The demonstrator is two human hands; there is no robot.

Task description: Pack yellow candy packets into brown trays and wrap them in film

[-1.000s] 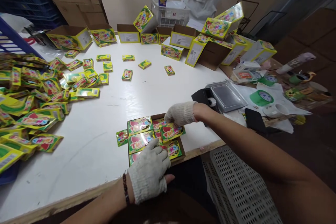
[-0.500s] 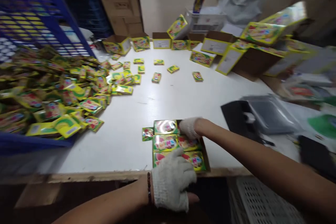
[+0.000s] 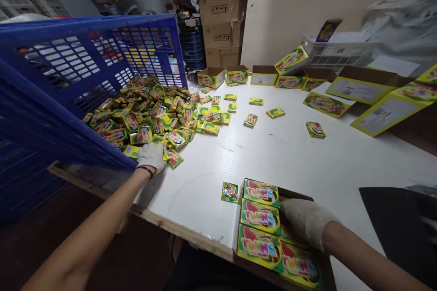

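Note:
My left hand (image 3: 152,157), in a white knit glove, reaches over the near edge of a heap of small yellow-green candy boxes (image 3: 143,134). Its fingers look spread and touch the boxes; the fingertips are partly hidden. My right hand (image 3: 305,218), also gloved, reaches into an open carton (image 3: 326,261) near the table's front edge. Its fingers are out of sight between the boxes and the carton wall. Rows of yellow boxes marked TWINS (image 3: 260,216) lie in the carton. Beside its left wall lies a small green packet (image 3: 230,192).
A blue plastic crate (image 3: 92,22) lies tipped at left, the heap spilling from it. Several open yellow cartons (image 3: 264,78) line the table's back. Loose boxes (image 3: 251,120) are scattered mid-table. A black flat item (image 3: 389,218) lies at right.
My left hand has moved from the carton to the heap at left. My right hand is still in the carton. The view has turned left.

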